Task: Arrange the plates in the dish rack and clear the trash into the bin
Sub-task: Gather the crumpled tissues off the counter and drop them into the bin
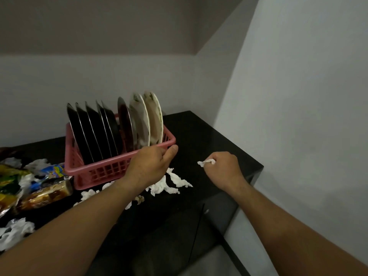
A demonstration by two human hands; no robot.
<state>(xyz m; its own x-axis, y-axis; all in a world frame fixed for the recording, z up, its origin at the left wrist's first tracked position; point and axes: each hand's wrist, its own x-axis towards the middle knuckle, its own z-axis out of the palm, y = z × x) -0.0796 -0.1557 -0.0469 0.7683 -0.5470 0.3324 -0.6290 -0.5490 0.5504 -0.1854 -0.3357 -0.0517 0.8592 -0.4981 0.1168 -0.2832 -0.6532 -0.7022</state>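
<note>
Right hand round crumpled tissue — left hand on pink rack

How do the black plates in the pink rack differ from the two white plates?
The black plates are plain; the white plates are pale with a greenish print. The black plates fill the left part of the pink rack; the white plates stand at its right end. All stand on edge in it.

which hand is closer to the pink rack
Left. The left hand grips the rack at its near right corner; the right hand is off to its right, apart, holding a tissue.
</note>
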